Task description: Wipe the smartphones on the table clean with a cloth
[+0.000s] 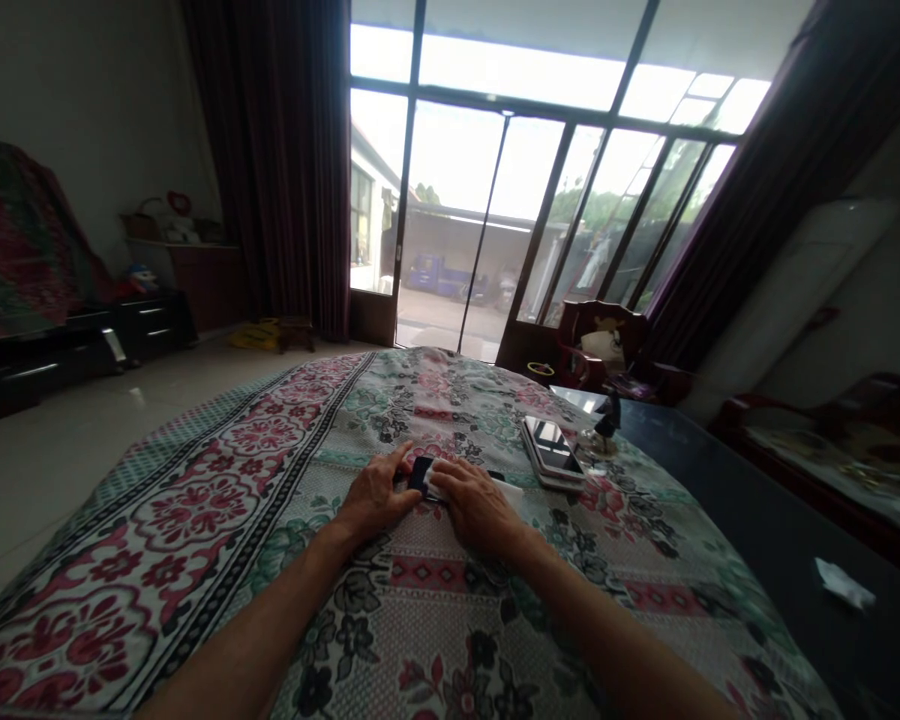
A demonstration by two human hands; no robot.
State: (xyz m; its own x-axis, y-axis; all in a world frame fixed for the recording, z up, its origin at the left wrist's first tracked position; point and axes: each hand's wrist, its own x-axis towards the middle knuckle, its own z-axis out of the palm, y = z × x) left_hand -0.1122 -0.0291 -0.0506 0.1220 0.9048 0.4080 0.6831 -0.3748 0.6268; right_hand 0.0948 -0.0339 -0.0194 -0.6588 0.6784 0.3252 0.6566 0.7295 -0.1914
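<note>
Both my hands rest on a flower-patterned cloth (285,470) that covers the surface in front of me. My left hand (375,497) pinches a small dark object (420,472) between thumb and fingers. My right hand (476,505) lies flat beside it, pressing on something white (511,490) that sticks out under the fingers and touches the dark object. What the dark object is I cannot tell.
Two stacked phones (551,452) lie on the cloth right of my hands, with a small glass dish (598,440) behind them. A dark table (757,530) with a crumpled white paper (842,583) stands to the right. Glass doors (487,220) and curtains are ahead.
</note>
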